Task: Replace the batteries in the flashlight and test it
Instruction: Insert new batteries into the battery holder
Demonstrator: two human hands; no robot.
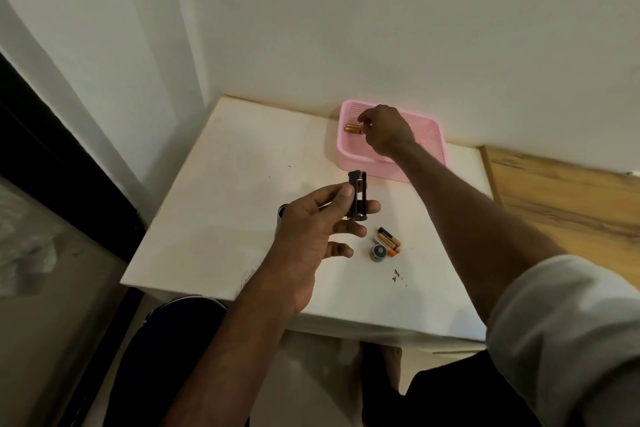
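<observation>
no legible text anywhere, print on the black-and-orange batteries (388, 240) on the table too small to read

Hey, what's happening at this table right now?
A person is swapping flashlight batteries. The left hand holds the black battery holder above the table, while the right hand pinches gold batteries in the pink tray. Some loose batteries and a cap lie on the table.
</observation>
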